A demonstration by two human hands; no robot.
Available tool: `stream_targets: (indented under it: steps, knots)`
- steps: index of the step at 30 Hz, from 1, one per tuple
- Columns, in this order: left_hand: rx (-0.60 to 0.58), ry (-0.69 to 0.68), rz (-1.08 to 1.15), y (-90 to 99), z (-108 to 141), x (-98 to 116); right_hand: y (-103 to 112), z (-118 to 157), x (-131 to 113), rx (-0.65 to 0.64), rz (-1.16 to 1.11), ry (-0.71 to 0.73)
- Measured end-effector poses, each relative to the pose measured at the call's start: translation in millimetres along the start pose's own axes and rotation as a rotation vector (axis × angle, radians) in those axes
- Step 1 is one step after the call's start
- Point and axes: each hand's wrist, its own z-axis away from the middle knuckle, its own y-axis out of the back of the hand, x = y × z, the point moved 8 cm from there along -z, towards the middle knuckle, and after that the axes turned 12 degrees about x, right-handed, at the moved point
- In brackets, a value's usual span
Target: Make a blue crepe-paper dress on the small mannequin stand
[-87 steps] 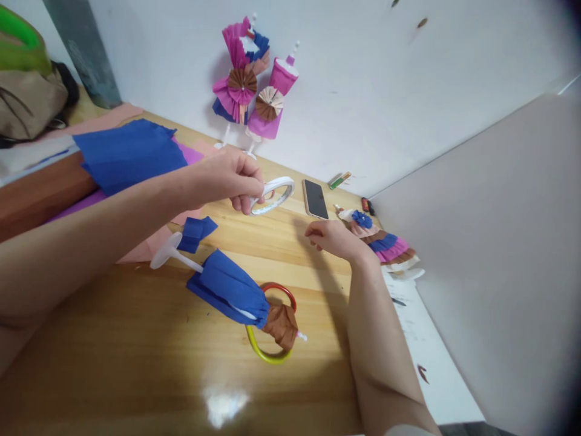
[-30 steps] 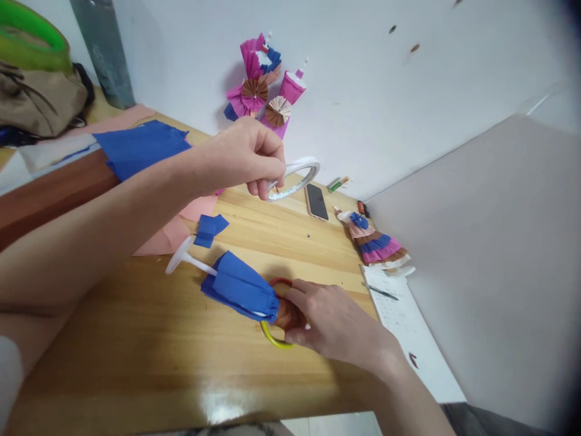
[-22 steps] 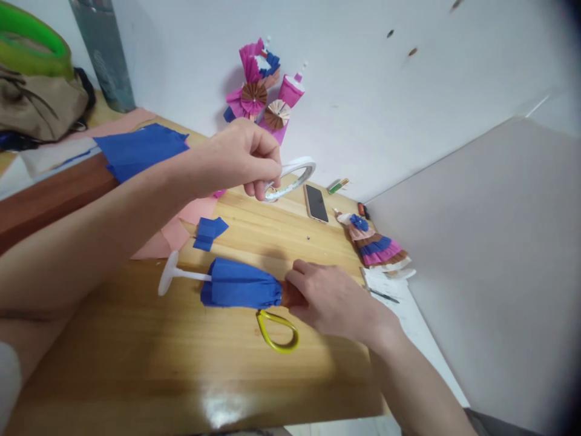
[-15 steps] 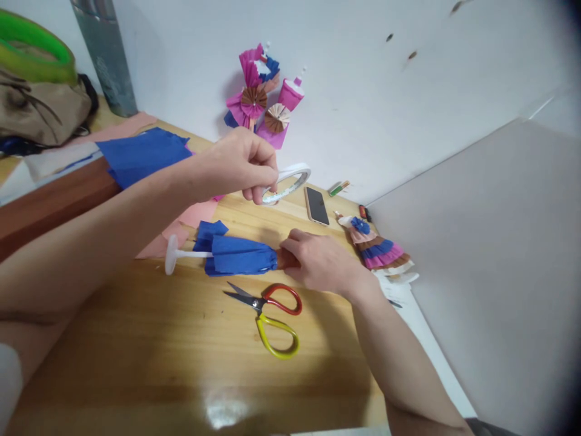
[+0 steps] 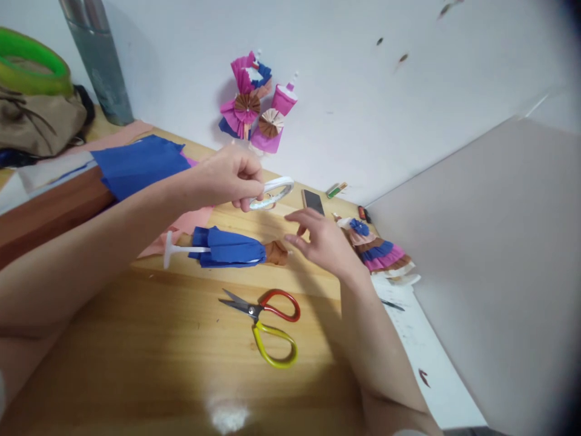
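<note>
My left hand (image 5: 240,178) pinches a narrow white roll of tape (image 5: 282,192) at its left side, held above the table. To the right of the roll is my right hand (image 5: 320,239), with its thumb and fingers apart and nothing in them. Below both hands a small dress form (image 5: 233,248) lies on its side, wearing a blue crepe paper skirt and a brown top. Its white stand and round base (image 5: 167,249) point left. Scissors (image 5: 254,310) with one red and one yellow handle lie partly open in front of it.
Blue paper (image 5: 140,158) and brown paper (image 5: 59,209) are stacked at the left, near a flask (image 5: 102,66). A phone (image 5: 313,201) lies behind my right hand. A layered paper dress (image 5: 379,245) stands at the right. Paper decorations (image 5: 249,103) are against the wall.
My right hand has let go of the dress form's brown top and risen toward the tape, its fingers opening. My left hand still holds the roll, slightly lower and further left.
</note>
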Motion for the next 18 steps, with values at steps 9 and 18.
stream_targets:
  steps: [9,18]
  knots:
    - [-0.134,-0.024,-0.052,-19.3,6,1,12,-14,20,0.304,-0.707,-0.11]
    - [-0.073,-0.112,-0.101,-24.4,10,5,7,-7,14,0.215,-0.929,-0.206]
